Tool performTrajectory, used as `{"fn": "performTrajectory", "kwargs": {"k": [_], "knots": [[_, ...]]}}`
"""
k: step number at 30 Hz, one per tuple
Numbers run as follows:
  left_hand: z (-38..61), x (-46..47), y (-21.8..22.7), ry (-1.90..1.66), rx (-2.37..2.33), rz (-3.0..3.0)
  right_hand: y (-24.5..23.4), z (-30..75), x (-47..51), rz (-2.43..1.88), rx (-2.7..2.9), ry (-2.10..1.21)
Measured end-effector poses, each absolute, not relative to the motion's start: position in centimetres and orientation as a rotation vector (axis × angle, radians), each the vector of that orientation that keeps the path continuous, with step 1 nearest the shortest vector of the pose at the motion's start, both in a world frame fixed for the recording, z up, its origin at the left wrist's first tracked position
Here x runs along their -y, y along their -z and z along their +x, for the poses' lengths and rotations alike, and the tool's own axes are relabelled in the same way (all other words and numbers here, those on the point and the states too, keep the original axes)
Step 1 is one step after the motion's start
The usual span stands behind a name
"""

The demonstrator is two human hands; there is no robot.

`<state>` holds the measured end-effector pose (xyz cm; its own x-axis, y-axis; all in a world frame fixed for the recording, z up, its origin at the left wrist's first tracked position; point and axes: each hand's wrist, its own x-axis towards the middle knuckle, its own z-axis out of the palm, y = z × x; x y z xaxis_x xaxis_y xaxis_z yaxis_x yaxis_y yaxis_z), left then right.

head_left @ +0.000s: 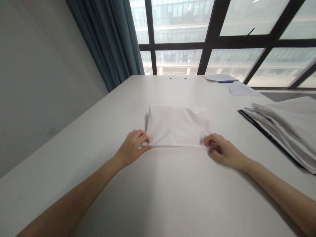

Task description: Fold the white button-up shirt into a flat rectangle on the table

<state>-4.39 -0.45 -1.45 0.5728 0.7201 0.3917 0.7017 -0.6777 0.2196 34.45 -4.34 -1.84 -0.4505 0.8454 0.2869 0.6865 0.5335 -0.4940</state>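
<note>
A folded white cloth [177,126] lies in the middle of the white table [172,191], its folded layers showing along the near edge. My left hand [135,144] pinches the cloth's near left corner between thumb and fingers. At the near right corner, my right hand [223,149] has its thumb and fingers curled around the edge, pinching it. The fingertips of my right hand are slightly blurred.
To the right, a stack of folded white cloth [288,125] rests on a black flat thing [269,136]. Papers [218,77] and a blue pen [225,81] lie at the far right. Beyond the table are a blue curtain [111,39] and windows; a grey wall [44,82] stands left.
</note>
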Motion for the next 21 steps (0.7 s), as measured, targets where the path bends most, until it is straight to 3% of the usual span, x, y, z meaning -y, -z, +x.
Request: {"fn": "performTrajectory", "kwargs": {"k": [12,21], "knots": [[-5.0,0.5,0.3,-0.769,-1.203,2.917,1.8,34.7,4.4,-1.177,2.233,-0.279],[-5.9,-0.1,-0.4,-0.584,-1.107,3.086,1.0,34.1,4.5,-1.094,2.421,-0.286]]}}
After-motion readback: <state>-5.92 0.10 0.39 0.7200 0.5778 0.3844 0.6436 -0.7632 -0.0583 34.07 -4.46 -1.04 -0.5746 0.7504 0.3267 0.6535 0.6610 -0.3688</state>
